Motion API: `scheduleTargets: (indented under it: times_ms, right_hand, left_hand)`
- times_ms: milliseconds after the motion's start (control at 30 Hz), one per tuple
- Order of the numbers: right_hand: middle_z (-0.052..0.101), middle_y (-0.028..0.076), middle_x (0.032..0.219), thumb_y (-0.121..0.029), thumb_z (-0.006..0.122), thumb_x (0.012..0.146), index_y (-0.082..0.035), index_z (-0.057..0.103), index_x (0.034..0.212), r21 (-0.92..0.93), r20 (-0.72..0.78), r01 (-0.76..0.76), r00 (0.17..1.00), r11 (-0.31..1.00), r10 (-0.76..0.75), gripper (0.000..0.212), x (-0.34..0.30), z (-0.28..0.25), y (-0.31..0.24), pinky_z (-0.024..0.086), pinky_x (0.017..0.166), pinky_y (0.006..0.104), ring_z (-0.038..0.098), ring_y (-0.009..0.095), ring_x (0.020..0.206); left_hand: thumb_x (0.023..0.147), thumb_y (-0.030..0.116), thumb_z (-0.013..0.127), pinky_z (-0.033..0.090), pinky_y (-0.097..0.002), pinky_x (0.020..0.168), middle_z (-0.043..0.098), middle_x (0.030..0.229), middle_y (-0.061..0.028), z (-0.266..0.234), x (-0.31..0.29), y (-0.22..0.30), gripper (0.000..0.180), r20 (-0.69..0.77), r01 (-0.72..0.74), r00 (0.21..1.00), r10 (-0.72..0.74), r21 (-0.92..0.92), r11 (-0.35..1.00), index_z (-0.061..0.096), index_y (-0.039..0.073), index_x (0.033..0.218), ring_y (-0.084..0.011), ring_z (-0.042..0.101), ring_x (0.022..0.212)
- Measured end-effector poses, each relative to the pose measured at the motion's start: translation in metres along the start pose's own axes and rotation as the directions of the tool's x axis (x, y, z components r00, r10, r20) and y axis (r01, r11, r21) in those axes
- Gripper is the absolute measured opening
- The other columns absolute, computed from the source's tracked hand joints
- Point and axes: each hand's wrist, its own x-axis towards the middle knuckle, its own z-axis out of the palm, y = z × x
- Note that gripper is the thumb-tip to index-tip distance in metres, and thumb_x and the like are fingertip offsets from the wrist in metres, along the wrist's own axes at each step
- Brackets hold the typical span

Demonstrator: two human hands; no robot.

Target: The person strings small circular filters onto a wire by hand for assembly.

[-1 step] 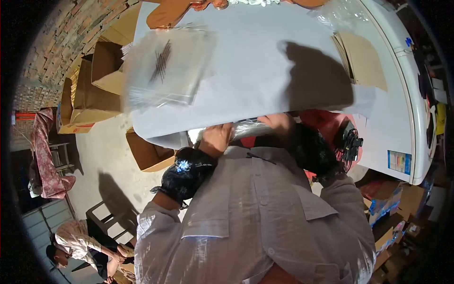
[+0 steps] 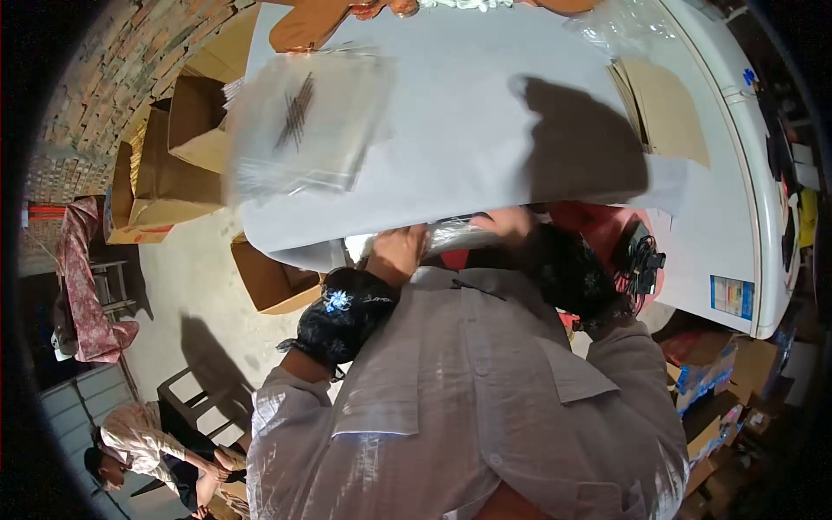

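Observation:
At the near edge of the white-covered table [image 2: 433, 147], I hold a bundle of clear, shiny plastic [image 2: 451, 234] close to my body. My left hand [image 2: 397, 251] is closed on its left part, fingers bent over it. My right hand [image 2: 510, 225] grips the right end, its thumb along the top; its lower fingers are hidden. What lies inside the plastic, if anything, cannot be made out. A stack of clear plastic bags [image 2: 347, 113] with dark thin marks lies on the table's left part. Black patterned sleeve covers [image 2: 342, 316] are on both my forearms.
Brown paper sheets [image 2: 667, 108] and crumpled clear plastic [image 2: 633, 30] lie at the table's right. Open cardboard boxes [image 2: 178, 186] stand on the left, another [image 2: 273, 277] below the table edge. A red bag with black cables [image 2: 641, 264] hangs near my right arm. A person [image 2: 152, 446] sits lower left.
My right hand has shifted slightly on the plastic bundle, and the plastic's folds catch the light differently. My left hand keeps its place.

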Motion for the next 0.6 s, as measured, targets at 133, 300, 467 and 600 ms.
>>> scheduleTargets:
  times_ms: [133, 300, 467, 600]
  right_hand:
    - [0.063, 0.015, 0.092, -0.028, 0.055, 0.084, -0.009, 0.065, 0.097, -0.149, 0.157, -0.015, 0.987, 0.989, 0.039, 0.025, 0.008, -0.001, -0.010, 0.046, 0.074, 0.0415, 0.060, 0.035, 0.082]
    - [0.062, 0.017, 0.090, -0.025, 0.058, 0.082, -0.006, 0.065, 0.094, -0.206, -0.144, 0.068, 0.985, 0.976, -0.099, 0.023, -0.008, -0.009, -0.030, 0.047, 0.073, 0.0420, 0.059, 0.036, 0.084]
    - [0.063, 0.017, 0.093, -0.025, 0.059, 0.081, -0.007, 0.065, 0.097, -0.120, 0.215, -0.013, 0.976, 0.993, 0.039, 0.025, 0.013, 0.007, -0.002, 0.046, 0.077, 0.0432, 0.059, 0.035, 0.086]
    - [0.063, 0.016, 0.093, -0.024, 0.060, 0.080, -0.007, 0.065, 0.096, -0.239, 0.163, 0.037, 0.987, 0.970, 0.003, 0.024, 0.011, 0.013, -0.007, 0.046, 0.079, 0.0435, 0.059, 0.034, 0.089]
  left_hand:
    - [0.095, 0.028, 0.048, 0.049, -0.0466, 0.079, 0.062, 0.099, -0.0201, 0.004, 0.001, -0.003, 0.030, -0.037, -0.035, 0.999, 0.036, 0.013, 0.999, 0.052, 0.008, 0.117, -0.0380, 0.060, 0.090]
    - [0.094, 0.024, 0.049, 0.048, -0.0469, 0.080, 0.062, 0.103, -0.0228, -0.009, -0.005, -0.003, 0.033, -0.009, -0.019, 1.000, 0.018, -0.040, 0.999, 0.049, 0.009, 0.124, -0.0397, 0.060, 0.093]
    - [0.093, 0.022, 0.049, 0.048, -0.0457, 0.081, 0.061, 0.103, -0.0230, -0.020, 0.007, 0.008, 0.035, 0.214, 0.046, 0.976, -0.043, -0.005, 0.999, 0.049, 0.009, 0.126, -0.0394, 0.059, 0.094]
    - [0.092, 0.021, 0.050, 0.048, -0.0438, 0.081, 0.061, 0.102, -0.0201, -0.016, -0.007, -0.002, 0.031, 0.030, -0.093, 0.995, 0.095, -0.050, 0.994, 0.053, 0.008, 0.120, -0.0382, 0.059, 0.092]
